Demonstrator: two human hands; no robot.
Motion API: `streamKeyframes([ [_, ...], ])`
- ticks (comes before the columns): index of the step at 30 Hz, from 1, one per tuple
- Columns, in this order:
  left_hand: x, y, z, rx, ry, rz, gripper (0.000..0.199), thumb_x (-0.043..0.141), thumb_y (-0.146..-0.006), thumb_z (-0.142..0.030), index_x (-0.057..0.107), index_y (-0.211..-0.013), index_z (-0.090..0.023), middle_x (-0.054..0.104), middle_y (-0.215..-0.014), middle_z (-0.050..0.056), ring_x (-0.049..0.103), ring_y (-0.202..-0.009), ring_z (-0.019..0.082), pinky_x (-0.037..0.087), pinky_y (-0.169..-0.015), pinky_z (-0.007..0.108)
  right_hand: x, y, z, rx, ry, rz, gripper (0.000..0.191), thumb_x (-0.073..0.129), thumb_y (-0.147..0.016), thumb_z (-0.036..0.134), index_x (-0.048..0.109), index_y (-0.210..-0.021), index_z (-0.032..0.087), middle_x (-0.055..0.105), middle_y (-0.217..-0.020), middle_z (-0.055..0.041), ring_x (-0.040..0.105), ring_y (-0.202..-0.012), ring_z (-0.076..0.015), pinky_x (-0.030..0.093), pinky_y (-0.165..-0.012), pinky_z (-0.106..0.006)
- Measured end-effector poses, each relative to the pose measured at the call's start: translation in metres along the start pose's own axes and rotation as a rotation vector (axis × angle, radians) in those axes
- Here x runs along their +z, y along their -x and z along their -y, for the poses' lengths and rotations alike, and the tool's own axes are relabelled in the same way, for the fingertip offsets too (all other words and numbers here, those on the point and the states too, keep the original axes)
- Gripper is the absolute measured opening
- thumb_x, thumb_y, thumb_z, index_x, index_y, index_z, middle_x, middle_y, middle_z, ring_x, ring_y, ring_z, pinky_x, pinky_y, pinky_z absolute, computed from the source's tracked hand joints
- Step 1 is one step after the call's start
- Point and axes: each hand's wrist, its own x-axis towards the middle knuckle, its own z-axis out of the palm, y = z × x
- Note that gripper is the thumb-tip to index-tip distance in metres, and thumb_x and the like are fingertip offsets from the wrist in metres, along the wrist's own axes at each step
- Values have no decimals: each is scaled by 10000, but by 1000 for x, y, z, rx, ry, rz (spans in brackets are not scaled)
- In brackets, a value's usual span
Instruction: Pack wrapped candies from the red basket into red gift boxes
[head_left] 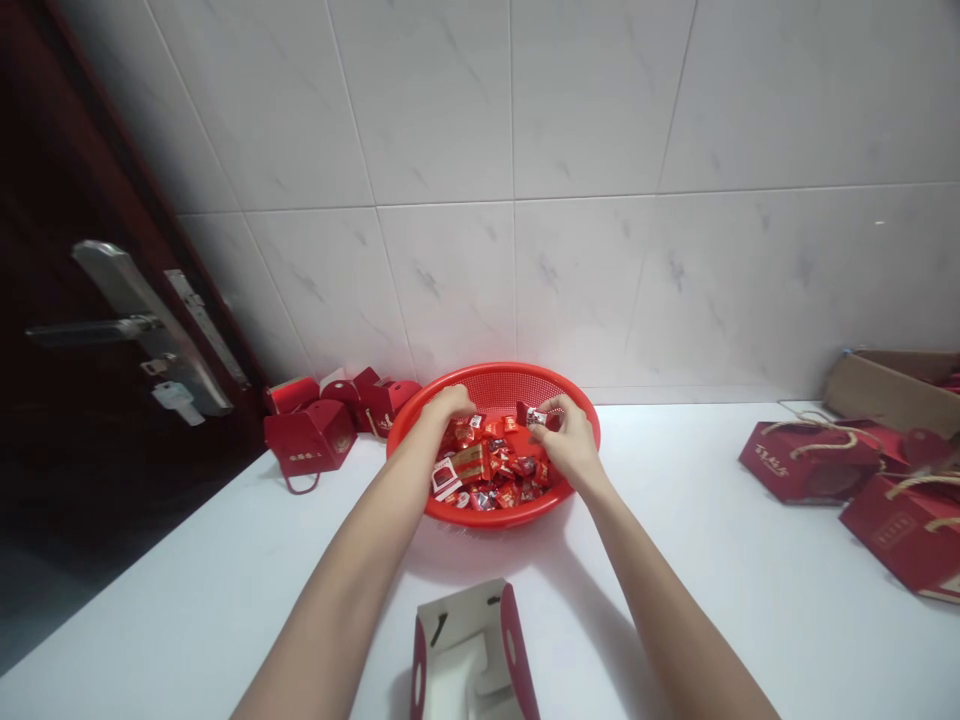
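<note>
A round red plastic basket [504, 517] stands on the white table, with several wrapped candies [510, 465] inside. My left hand [450, 402] reaches over the basket's left side, its fingers bent down among the candies; the fingertips are hidden. Over the right side of the basket, my right hand [564, 432] pinches a small wrapped candy [534, 415] between thumb and fingers. Below the basket, nearest to me, sits an open box [469, 655] with a white inside and dark red side flaps.
Small red boxes [311, 438] stand at the left by the wall. Red boxes with rope handles [814, 462] lie on the right of the table [697, 500], before a cardboard box [892, 395]. A dark door [90, 420] with handle and keys is at the left.
</note>
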Motion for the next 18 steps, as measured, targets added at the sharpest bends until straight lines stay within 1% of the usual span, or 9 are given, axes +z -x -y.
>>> streamKeyframes([
  [3, 3, -5, 7, -58, -49, 150, 166, 804, -538, -168, 640, -563, -154, 650, -555, 77, 650, -583, 263, 493, -586, 340, 1, -2, -1, -16, 0, -29, 262, 606, -662, 238, 590, -923, 241, 614, -719, 26, 638, -668, -200, 479, -653, -323],
  [5, 6, -6, 6, -61, -40, 224, 208, 833, -495, -163, 630, -540, -161, 629, -504, 64, 620, -526, 249, 487, -551, 342, 1, -3, -3, -23, -16, -39, 267, 581, -673, 242, 596, -939, 234, 625, -726, 19, 656, -697, -206, 487, -679, -328],
  [7, 9, -5, 4, -27, 8, 256, 227, 850, -499, -195, 628, -541, -169, 612, -480, 41, 586, -505, 210, 476, -532, 315, 1, -4, -4, -26, -32, -35, 221, 570, -689, 261, 586, -908, 234, 629, -704, 19, 673, -709, -215, 487, -679, -328],
  [9, 11, -3, 1, 41, 86, 267, 198, 839, -553, -239, 653, -571, -172, 616, -503, 24, 573, -521, 173, 470, -539, 277, 1, -4, -5, -38, -39, -35, 180, 591, -699, 289, 575, -871, 240, 641, -694, 18, 678, -702, -220, 487, -671, -329],
  [12, 11, -3, -2, 157, 206, 237, 93, 751, -674, -259, 728, -712, -178, 682, -649, 27, 603, -600, 145, 476, -587, 240, 2, -3, -6, -54, -38, -50, 175, 642, -694, 314, 570, -838, 245, 664, -706, 15, 665, -669, -211, 495, -663, -330],
  [14, 10, -7, -2, 202, 251, 157, 117, 697, -703, -223, 743, -803, -185, 707, -742, 29, 613, -653, 138, 472, -611, 228, 2, -4, -8, -43, -71, -48, 191, 660, -691, 322, 561, -835, 246, 678, -720, 11, 664, -653, -206, 506, -646, -328],
  [16, 10, -15, 2, 207, 251, 64, 131, 678, -688, -191, 730, -809, -186, 695, -743, 24, 609, -675, 141, 458, -611, 224, 3, -5, -10, -29, -129, -45, 217, 671, -689, 333, 547, -843, 245, 692, -743, 5, 677, -659, -204, 519, -636, -324],
  [18, 12, -22, 9, 175, 214, 3, 94, 679, -665, -186, 708, -754, -189, 651, -657, 12, 601, -667, 152, 441, -599, 227, 3, -6, -10, -22, -173, -45, 239, 675, -693, 350, 529, -851, 244, 707, -780, -5, 691, -672, -201, 529, -650, -325],
])
